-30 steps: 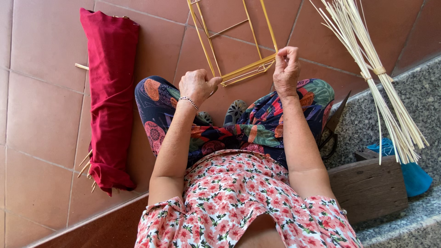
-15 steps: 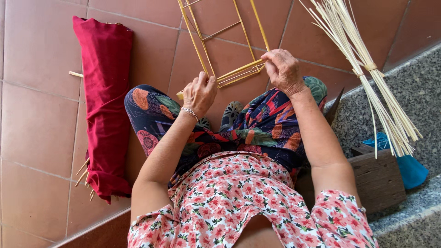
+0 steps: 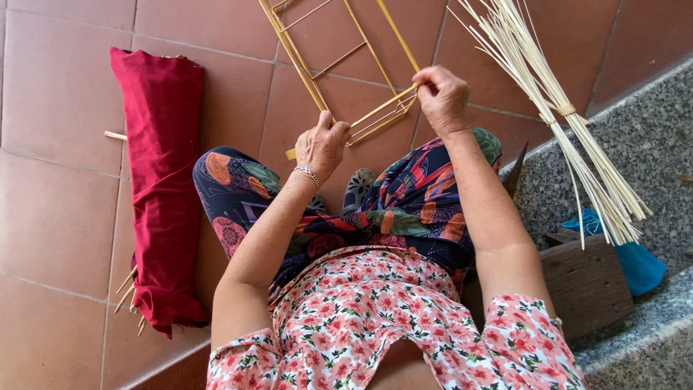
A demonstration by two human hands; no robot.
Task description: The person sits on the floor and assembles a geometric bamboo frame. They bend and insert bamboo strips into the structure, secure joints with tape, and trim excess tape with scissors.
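Note:
A frame of yellow bamboo strips (image 3: 339,61) stands on the red tiled floor in front of my knees. My left hand (image 3: 322,144) grips its lower left corner, a thin bracelet on the wrist. My right hand (image 3: 442,97) is closed on the lower right corner, where several strips meet. I sit with patterned trousers and a floral top filling the lower part of the view.
A rolled red cloth (image 3: 162,180) with bamboo sticks poking out lies on the floor at my left. A tied bundle of pale thin sticks (image 3: 559,108) leans over the grey stone step (image 3: 628,144) at right, beside a wooden block (image 3: 588,278) and a blue object (image 3: 642,263).
My left hand has risen from my knee and taken hold of the frame's lower left corner. My right hand kept its grip on the frame.

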